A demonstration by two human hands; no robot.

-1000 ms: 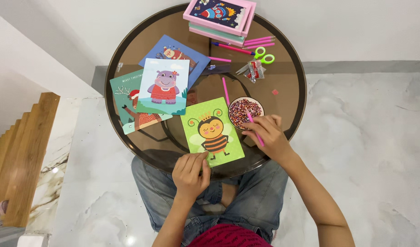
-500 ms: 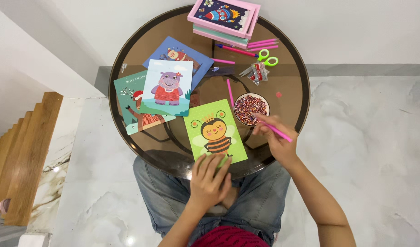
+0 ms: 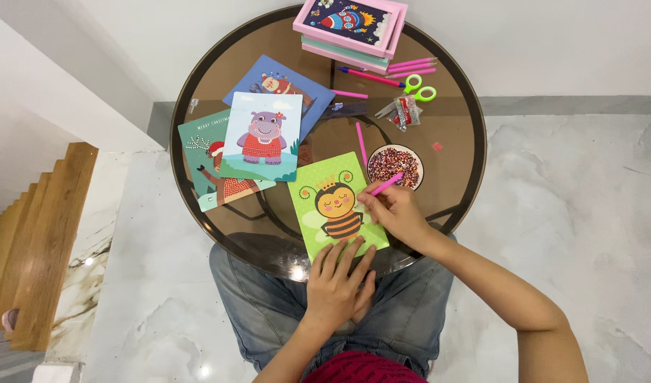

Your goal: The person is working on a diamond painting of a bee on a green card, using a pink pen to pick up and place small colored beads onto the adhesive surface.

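stairs: wooden, far left of the desk, on the floor side.
desk: round, brown glass, carrying all the craft things.
green card: left of the bee card, partly under the hippo card.
hippo card: up and left of the bee card, lying over the green card and a blue card.
bee card: green with a crowned bee, at the desk's near edge, in front of the person.
left hand: flat and open, fingers spread, fingertips pressing the near edge of the bee card.
pen: pink, tip toward the bee card's right side, rear end over the near rim of the bead dish.
right hand: closed around the pen, at the bee card's right edge.
loose pen: pink, lying just above the bee card.
bead dish: round, full of small reddish beads, just up and right of the bee card.
boxes: pink stack at the desk's far edge, well above the bee card.
scissors: green handles, above the bead dish, beside more pink pens.
packet: small, between the scissors and the bead dish.
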